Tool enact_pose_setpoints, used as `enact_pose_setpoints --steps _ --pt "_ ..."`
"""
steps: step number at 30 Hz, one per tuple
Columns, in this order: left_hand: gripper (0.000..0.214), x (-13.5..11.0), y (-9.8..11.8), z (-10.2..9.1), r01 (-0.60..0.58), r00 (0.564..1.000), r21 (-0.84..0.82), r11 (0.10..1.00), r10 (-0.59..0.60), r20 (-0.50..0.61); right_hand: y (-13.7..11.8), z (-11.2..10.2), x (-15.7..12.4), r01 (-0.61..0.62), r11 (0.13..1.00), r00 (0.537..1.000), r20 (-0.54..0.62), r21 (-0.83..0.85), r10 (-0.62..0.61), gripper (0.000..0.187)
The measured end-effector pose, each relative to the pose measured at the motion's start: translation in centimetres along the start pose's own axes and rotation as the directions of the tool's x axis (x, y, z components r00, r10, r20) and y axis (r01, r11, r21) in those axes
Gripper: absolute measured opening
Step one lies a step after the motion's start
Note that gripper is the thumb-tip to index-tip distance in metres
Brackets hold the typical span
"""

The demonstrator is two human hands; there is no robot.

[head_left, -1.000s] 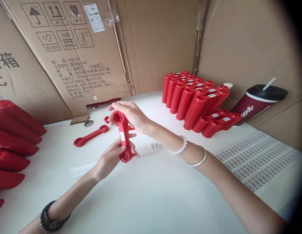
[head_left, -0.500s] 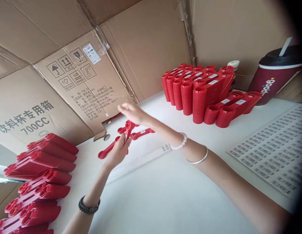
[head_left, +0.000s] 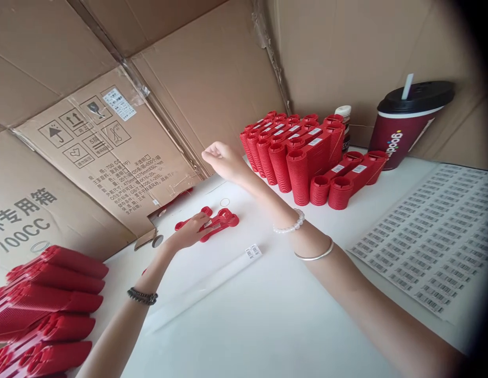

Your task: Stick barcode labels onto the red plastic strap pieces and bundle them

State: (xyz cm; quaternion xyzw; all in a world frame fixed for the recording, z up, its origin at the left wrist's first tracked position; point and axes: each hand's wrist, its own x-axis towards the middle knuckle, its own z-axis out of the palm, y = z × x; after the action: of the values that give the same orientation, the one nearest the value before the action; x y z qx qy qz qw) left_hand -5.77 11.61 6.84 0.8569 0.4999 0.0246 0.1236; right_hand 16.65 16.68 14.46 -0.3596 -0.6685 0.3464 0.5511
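Note:
My left hand rests on a small stack of red plastic double-ring pieces lying flat on the white table, fingers curled over its near end. A white barcode label shows on the stack's top. My right hand hovers above the table, farther back, with its fingers loosely curled and nothing visible in them. A long strip of backing paper with one barcode label at its end lies just in front of the stack.
Tall labelled stacks of the same red pieces stand at the back right. More red stacks lie at the left edge. A dark red lidded cup with a straw and a sheet of barcode labels sit on the right. Cardboard walls enclose the table.
The stack held upright in both hands went down flat on the table under my left hand. My right hand let go and rose up and back. The view swung left.

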Motion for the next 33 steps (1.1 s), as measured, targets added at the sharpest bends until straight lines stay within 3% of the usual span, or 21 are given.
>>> enact_pose_setpoints --steps 7,11,14,17,20,22,23,25,27,30,33 --pt "0.040 1.1 -0.6 1.2 -0.070 0.996 0.080 0.994 0.064 0.065 -0.4 -0.4 0.0 0.011 0.999 1.000 0.014 -0.034 -0.010 0.013" --pt "0.039 1.8 -0.8 1.1 -0.048 0.992 0.109 0.993 0.035 0.123 -0.4 -0.1 -0.3 0.003 0.998 0.999 0.052 -0.055 0.000 0.014" --pt "0.051 2.2 -0.8 1.0 -0.021 0.991 0.162 0.987 -0.002 0.136 -0.4 0.2 -0.4 0.015 0.997 0.996 0.084 -0.078 -0.009 0.014" --pt "0.061 1.5 0.4 0.9 0.002 0.999 0.212 0.977 0.006 -0.035 -1.5 -0.4 -0.6 0.088 0.991 0.996 0.042 -0.098 -0.085 0.014" --pt "0.043 -1.0 3.6 1.6 -0.020 0.952 0.151 0.988 0.065 -0.299 -3.7 -1.4 -1.2 0.229 0.963 0.972 -0.026 -0.142 -0.234 0.016" --pt "0.034 -3.2 6.3 2.9 -0.069 0.929 0.082 0.994 0.094 -0.358 -4.8 -1.8 -2.0 0.296 0.929 0.954 0.025 -0.220 -0.298 0.013" --pt "0.034 -4.2 7.6 3.7 -0.083 0.939 0.069 0.994 0.101 -0.330 -5.0 -1.8 -2.6 0.333 0.904 0.943 0.111 -0.269 -0.314 0.012" --pt "0.040 -5.8 9.6 5.6 -0.039 0.961 -0.002 0.999 0.037 -0.273 -4.2 -1.5 -4.5 0.419 0.835 0.880 0.385 -0.357 -0.278 0.016" --pt "0.036 -6.6 10.5 7.5 0.046 0.972 -0.076 0.996 -0.062 -0.227 -2.1 -1.3 -7.0 0.485 0.767 0.749 0.652 -0.420 -0.117 0.022" --pt "0.025 -6.7 10.4 9.6 0.127 0.960 -0.119 0.985 -0.152 -0.233 2.0 -1.7 -10.4 0.513 0.760 0.599 0.801 -0.399 0.016 0.017" --pt "0.022 -6.5 9.9 10.7 0.141 0.939 -0.105 0.984 -0.166 -0.302 4.7 -2.3 -12.0 0.461 0.792 0.538 0.836 -0.399 0.108 0.007"
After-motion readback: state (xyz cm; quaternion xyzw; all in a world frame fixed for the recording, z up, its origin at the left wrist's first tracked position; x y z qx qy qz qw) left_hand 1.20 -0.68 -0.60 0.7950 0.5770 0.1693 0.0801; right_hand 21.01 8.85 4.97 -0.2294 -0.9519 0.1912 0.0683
